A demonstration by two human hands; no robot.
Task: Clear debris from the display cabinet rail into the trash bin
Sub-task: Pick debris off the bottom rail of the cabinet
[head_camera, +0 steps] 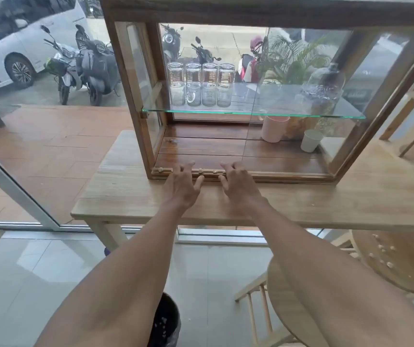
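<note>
Wooden table (pixel 130 196), apparently tiled floor (pixel 25 271)

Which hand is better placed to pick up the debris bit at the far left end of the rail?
Left. The left hand rests on the rail nearest the far-left debris bit; the right hand sits further right, beyond the other bits.

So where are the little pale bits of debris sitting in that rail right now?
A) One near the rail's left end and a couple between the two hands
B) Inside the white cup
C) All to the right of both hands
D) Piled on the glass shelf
A: on the rail, one pale bit of debris lies near the left end, and more lie between the left hand and the right hand.
</note>
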